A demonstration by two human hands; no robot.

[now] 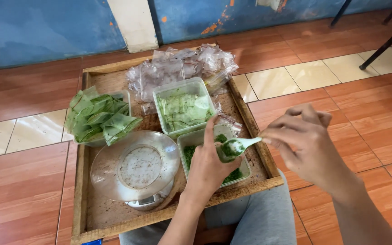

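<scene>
My left hand [209,165] is closed around a small clear bag, held over a plastic tub of chopped green bits [242,176]. My right hand [307,138] pinches the handle of a white plastic spoon [241,145]. The spoon's bowl is loaded with green bits and rests at the mouth of the bag. Both hands hover above the front right corner of a wooden tray [114,218].
On the tray stand a round scale with a clear dish [134,165], a tub of filled green packets [98,118], a tub of green-stained bags [182,109] and a heap of empty clear bags [182,66]. Tiled floor, a blue wall and dark furniture legs [386,43] surround it.
</scene>
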